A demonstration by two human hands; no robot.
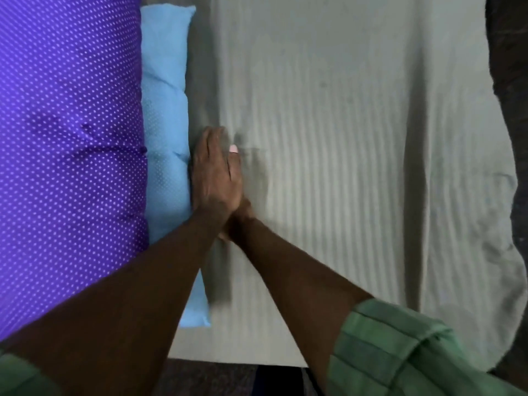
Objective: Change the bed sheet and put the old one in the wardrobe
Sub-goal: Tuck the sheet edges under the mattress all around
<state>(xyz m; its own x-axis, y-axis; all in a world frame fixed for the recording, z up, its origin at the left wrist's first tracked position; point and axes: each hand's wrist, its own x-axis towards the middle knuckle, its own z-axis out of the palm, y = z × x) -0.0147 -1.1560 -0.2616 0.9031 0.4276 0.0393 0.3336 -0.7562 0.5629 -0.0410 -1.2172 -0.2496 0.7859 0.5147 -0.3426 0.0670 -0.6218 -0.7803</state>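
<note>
A grey sheet (328,138) lies spread over the bed, reaching its right edge and near edge, still rippled with creases. Two hands meet at the sheet's left side, beside a blue pillow (167,124) that lies against a purple pillow (68,138). The left hand (214,172) lies flat, fingers straight, pressing the sheet down; the right hand (235,207) sits mostly hidden under it, its grip impossible to tell. The laying-out looks largely done; smoothing and tucking appear to remain. No old sheet or wardrobe is in view.
</note>
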